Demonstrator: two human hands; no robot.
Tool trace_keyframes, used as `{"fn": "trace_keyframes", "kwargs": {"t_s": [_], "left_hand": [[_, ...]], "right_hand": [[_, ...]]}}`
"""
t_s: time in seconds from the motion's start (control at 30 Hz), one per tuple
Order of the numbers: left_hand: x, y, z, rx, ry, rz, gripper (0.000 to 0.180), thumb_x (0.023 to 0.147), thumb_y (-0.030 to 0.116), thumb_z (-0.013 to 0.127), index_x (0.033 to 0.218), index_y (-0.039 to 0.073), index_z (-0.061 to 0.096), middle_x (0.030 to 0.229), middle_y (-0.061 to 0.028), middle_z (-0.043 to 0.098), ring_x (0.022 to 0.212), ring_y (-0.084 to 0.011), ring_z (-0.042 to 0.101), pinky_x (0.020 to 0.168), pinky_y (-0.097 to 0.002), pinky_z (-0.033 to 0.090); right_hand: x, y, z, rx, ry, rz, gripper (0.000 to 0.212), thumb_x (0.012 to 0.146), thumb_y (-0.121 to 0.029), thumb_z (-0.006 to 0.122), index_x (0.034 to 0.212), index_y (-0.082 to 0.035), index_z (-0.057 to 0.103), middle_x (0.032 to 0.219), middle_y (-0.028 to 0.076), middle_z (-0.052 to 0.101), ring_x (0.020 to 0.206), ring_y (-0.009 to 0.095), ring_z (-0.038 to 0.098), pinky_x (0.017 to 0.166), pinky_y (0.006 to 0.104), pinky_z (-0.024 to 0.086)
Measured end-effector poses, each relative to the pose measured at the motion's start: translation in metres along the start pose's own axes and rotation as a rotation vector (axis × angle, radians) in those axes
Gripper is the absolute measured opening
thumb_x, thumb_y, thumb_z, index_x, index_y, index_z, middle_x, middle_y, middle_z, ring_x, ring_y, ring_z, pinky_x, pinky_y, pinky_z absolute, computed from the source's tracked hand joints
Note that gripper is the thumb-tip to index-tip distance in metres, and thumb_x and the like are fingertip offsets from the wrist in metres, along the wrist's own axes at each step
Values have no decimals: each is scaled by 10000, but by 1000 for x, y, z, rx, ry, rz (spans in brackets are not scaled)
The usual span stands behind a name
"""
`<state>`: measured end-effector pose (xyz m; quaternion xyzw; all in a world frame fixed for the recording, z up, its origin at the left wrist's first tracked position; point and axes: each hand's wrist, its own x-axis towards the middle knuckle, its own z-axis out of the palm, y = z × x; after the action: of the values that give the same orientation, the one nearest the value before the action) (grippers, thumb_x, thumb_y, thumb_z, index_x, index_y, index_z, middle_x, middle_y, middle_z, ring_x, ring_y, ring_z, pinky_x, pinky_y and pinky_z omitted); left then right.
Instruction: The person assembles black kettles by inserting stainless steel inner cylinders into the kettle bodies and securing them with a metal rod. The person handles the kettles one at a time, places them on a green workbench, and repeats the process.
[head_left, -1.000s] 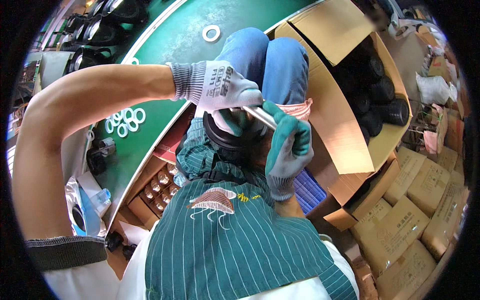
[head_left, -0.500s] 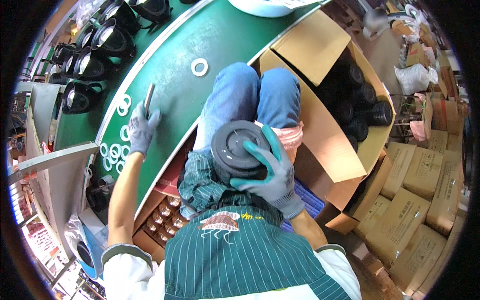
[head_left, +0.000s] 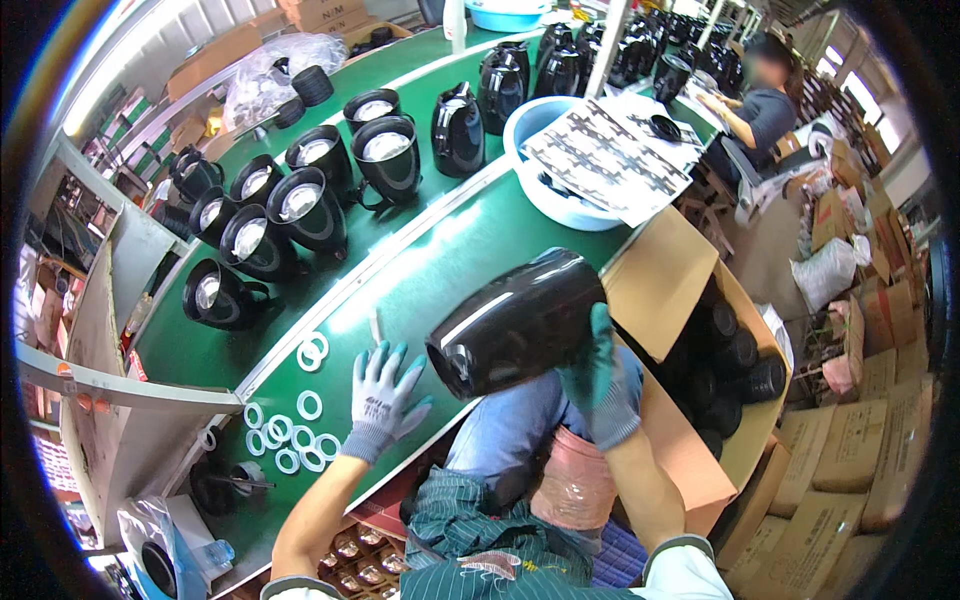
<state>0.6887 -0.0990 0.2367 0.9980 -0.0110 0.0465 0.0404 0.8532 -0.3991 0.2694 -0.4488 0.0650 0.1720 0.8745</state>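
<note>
My right hand (head_left: 603, 385), in a grey glove with green fingertips, grips one end of a glossy black jug body (head_left: 520, 320). The jug is tilted on its side above my knees and the table edge. My left hand (head_left: 388, 400), gloved alike, is open with spread fingers over the green table, apart from the jug. Just beyond its fingertips lies a short metal rod (head_left: 376, 326), blurred. White rings (head_left: 309, 404) are scattered to the left of that hand.
Beyond a metal rail stand several black jugs (head_left: 300, 198), many with silvery insides. A blue basin (head_left: 545, 190) bears a patterned sheet. At right is an open carton (head_left: 640, 300) of black round parts, with stacked boxes (head_left: 850, 440) behind. A person (head_left: 765, 110) sits farther off.
My left hand has let go of the metal rod and opened. My right hand has lifted the jug from my lap and tipped it sideways over the table edge. The view has tilted up.
</note>
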Motion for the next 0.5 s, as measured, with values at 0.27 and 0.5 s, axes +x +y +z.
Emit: {"fn": "trace_keyframes", "kwargs": {"t_s": [0.27, 0.5], "left_hand": [[16, -21, 43, 200, -287, 381, 697, 789, 213, 704, 1469, 198, 551, 1610, -47, 416, 1541, -269, 302, 1251, -624, 168], [60, -25, -16, -280, 176, 252, 665, 789, 378, 804, 1386, 183, 586, 1479, -158, 506, 1379, -410, 454, 1152, -662, 312]], "right_hand": [[105, 49, 45, 301, -32, 313, 688, 931, -665, 631, 1464, -241, 534, 1460, 52, 574, 1276, 270, 595, 1020, 458, 551], [151, 58, 65, 412, -200, 418, 763, 918, -774, 522, 1515, -304, 463, 1525, 62, 506, 1348, 311, 554, 1072, 513, 534]]}}
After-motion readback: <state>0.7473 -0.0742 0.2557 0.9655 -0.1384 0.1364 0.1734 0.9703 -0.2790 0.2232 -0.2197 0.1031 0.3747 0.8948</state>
